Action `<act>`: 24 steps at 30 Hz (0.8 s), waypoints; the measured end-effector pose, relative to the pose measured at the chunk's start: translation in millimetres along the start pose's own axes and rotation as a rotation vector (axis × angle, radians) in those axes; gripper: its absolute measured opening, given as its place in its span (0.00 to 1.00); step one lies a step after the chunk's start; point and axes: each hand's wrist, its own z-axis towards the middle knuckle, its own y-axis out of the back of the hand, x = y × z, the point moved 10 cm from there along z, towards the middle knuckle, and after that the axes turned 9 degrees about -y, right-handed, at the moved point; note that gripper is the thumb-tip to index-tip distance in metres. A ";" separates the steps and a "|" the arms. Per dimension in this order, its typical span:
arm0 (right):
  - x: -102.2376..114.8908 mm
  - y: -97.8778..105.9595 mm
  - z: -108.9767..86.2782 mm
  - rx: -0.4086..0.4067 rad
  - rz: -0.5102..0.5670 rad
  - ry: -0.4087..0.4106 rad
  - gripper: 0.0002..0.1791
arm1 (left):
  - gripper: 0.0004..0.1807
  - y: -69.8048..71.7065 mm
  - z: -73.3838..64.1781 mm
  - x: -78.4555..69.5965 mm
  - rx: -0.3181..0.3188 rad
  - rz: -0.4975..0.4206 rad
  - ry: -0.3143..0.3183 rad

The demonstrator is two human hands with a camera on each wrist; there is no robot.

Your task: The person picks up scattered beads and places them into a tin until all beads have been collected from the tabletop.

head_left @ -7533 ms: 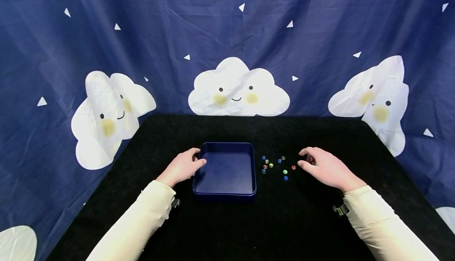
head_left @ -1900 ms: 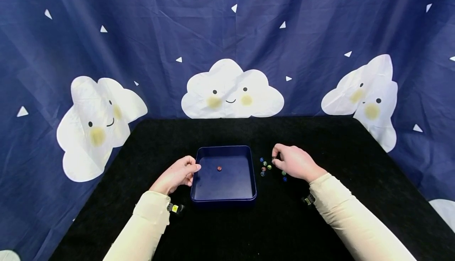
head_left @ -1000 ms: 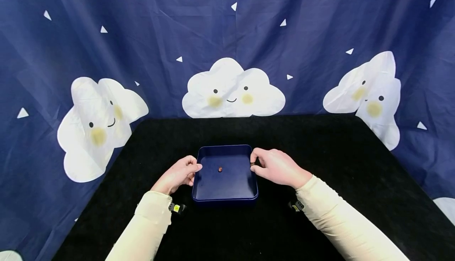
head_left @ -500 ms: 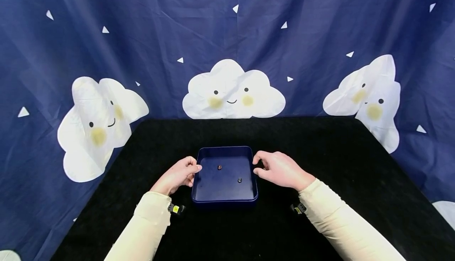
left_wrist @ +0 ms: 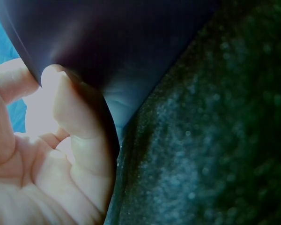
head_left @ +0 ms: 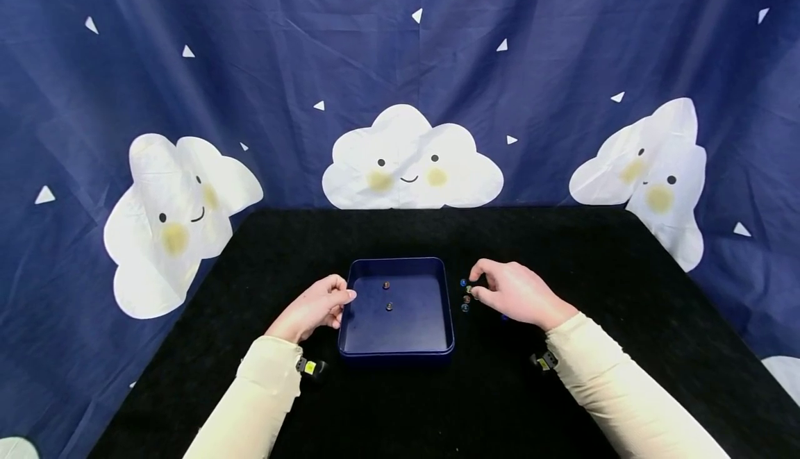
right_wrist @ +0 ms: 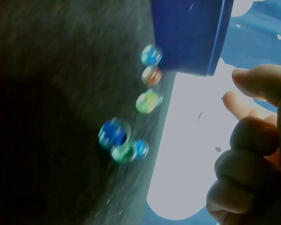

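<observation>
A square dark blue tray with low walls stands on the table. My left hand holds its left wall; in the left wrist view the thumb lies along the tray's wall. Two marbles, one brownish orange and one darker, lie inside. Right of the tray, my right hand hovers with thumb and index finger apart, nothing between them. By its fingertips lie several glass marbles: blue, yellow-green, orange and pale blue.
Another dark blue marble shows below the right hand, which hides part of the group; the right wrist view shows it large beside a green one. Black cloth covers the table. A blue curtain with clouds hangs behind.
The tray held no marbles at first; my right hand has since dropped two in, and they have rolled. From the tray's right rim, that hand has moved right, back to the loose marbles.
</observation>
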 end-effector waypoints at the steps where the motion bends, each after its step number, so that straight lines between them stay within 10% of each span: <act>1: -3.9 1.1 -0.3 -0.002 -0.007 -0.006 0.11 | 0.12 0.1 0.2 0.2 0.000 0.000 0.000; 24: -59.2 -3.3 -0.7 0.069 -0.104 -0.075 0.14 | 0.10 -0.7 0.5 -1.1 0.002 0.001 -0.003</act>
